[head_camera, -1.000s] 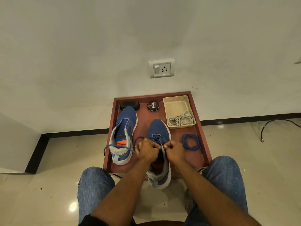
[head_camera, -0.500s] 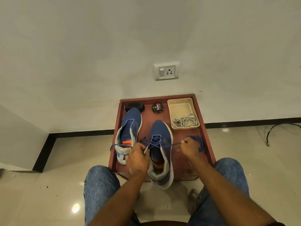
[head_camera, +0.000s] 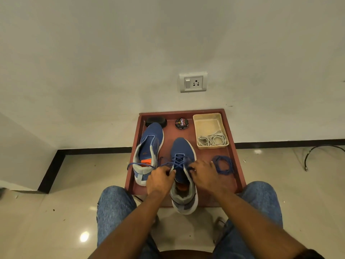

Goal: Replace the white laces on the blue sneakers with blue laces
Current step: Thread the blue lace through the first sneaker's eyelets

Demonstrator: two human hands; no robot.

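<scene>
Here, the blue knit sneaker being laced (head_camera: 182,156) lay directly between the two hands on the reddish-brown wooden tray (head_camera: 235,161), its long axis running away from the person, toe pointing toward the white wall and heel hanging over the tray's near edge toward the knees. The left hand (head_camera: 160,181) sat against the shoe's left flank, fingers curled and pinching one end of the blue lace (head_camera: 178,161), whose free run trailed out to the left of those fingers, across the heel of the second blue sneaker (head_camera: 147,152). The right hand (head_camera: 204,175) sat at the shoe's right flank, fingers bent down over the eyelet row; they looked to be working the other lace end, but whether they actually gripped it could not be told. Crossed lace rows lay just beyond both sets of fingertips, toward the toe, so the unlaced eyelets probably lay nearer the person, under the hands. Both hands were about equally near; the next threading seemed to call for a pull back toward the ankle. The second sneaker stood left of the left hand, roughly parallel, toe also away, without laces as far as visible. A coiled spare blue lace (head_camera: 223,164) lay just right of the right fingers. The white laces (head_camera: 211,140) sat in the beige plastic tub (head_camera: 207,116), well beyond the right hand.
</scene>
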